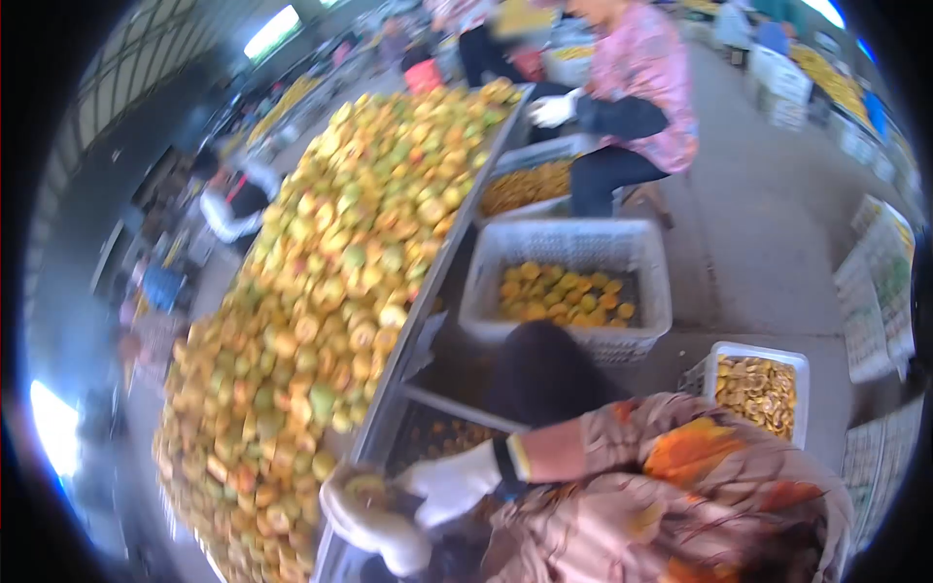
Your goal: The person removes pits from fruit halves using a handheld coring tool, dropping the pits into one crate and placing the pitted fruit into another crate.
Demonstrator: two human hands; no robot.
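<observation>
Both my hands wear white gloves and meet at the table's near edge, low in the frame and blurred. My left hand [374, 530] curls around a yellowish-brown piece of fruit [367, 489], which looks like a peach. Close against it, my right hand [452, 486] has its fingers bent toward the fruit; what they hold is hidden. A dark band circles the right wrist. Beyond my hands, a long heap of yellow, green and reddish peaches [330, 282] covers the table, many of them cut.
A metal rim [418, 311] edges the table. Below it sits a tray of small brown pieces [437, 437]. Beside my knee stand a white crate [564, 233] holding peaches and a basket [802, 389] of cut pieces. A co-worker in pink [641, 87] sits further along.
</observation>
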